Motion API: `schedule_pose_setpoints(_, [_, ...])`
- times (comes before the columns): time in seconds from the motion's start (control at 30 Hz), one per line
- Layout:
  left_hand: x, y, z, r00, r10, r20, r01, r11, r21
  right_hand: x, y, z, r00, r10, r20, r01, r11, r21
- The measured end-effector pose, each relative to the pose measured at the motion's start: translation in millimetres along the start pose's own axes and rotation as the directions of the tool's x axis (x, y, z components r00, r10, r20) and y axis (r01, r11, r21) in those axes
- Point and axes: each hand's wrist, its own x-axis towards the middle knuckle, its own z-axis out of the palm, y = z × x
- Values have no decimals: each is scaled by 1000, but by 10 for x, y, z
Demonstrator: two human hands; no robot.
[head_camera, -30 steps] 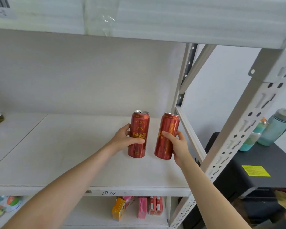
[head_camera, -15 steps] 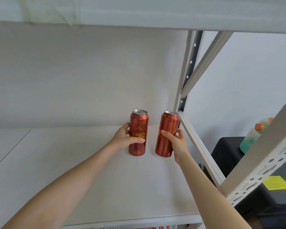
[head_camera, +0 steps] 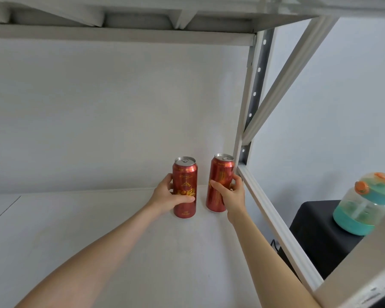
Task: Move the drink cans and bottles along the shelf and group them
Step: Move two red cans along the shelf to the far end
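- Head view: the left hand (head_camera: 167, 196) is wrapped round the left can (head_camera: 185, 174) at about mid-height, with the thumb across the front of the label and the fingers curled behind.
- The right hand (head_camera: 232, 196) grips the right can (head_camera: 220, 174) the same way, with the thumb on the near face and the fingertips showing round the far side.
- Both are tall, slim red cans with gold print and unopened pull-tab tops. They sit near each other with a clear gap between them, at the back of the shelf (head_camera: 120, 236).
- The left can looks upright with its base on the shelf. The right can leans a little, top away from the left hand, and I cannot tell whether its base is fully down.
- Just beyond the right hand's knuckles run the side rail (head_camera: 276, 221) and upright post (head_camera: 252, 103) of the rack, so there is little room on that side.
- Handling, as a judgement: sealed cans are probably full, so they are moderately heavy and stiff under a squeeze, while the smooth painted metal can slip in the palm.
- A mid-body wrap suits them better than a pinch at the rim. Tall, narrow cans tip easily, so they should be set down flat before letting go.
- A hard knock against the rail could dent the thin wall.
- Beyond the rail, well apart from the right hand, a teal water jug (head_camera: 365, 207) stands on a black surface (head_camera: 316, 221).
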Motion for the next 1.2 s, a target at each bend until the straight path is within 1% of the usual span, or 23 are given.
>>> schedule_pose_setpoints(0.13, [40,-34,0,1000,22,2,-22,1000,0,93,0,64,1000,-24,5,24,1000,-17])
schedule_pose_setpoints(0.37, [70,-124,-45,999,46,4,-46,999,-1,159,60,53,997,-53,55,56,997,-49])
schedule_pose_setpoints(0.63, [45,-187,-29,999,45,-4,-45,998,-53,157,138,13,997,-44,59,49,996,-76])
schedule_pose_setpoints(0.8, [26,-176,-28,999,38,3,-38,997,-61,52,155,-57,999,-14,35,15,999,-33])
schedule_pose_setpoints(0.87, [13,-168,-55,999,32,11,-31,997,-68,-32,172,-109,1000,5,3,-5,1000,-18])
schedule_pose_setpoints(0.97, [-27,-103,-119,1000,2,11,0,986,-170,-217,229,-175,995,11,-95,-17,998,-62])
schedule_pose_setpoints(1.03, [-45,-47,-161,1000,-14,20,17,980,-198,-353,287,-185,992,-8,-123,-7,992,-123])
schedule_pose_setpoints(1.1, [-65,-3,-173,1000,-13,28,19,980,-196,-470,337,-160,996,-30,-85,15,985,-169])
schedule_pose_setpoints(1.2, [-106,33,-149,1000,-18,19,21,982,-187,-594,345,-78,998,-50,27,55,970,-238])
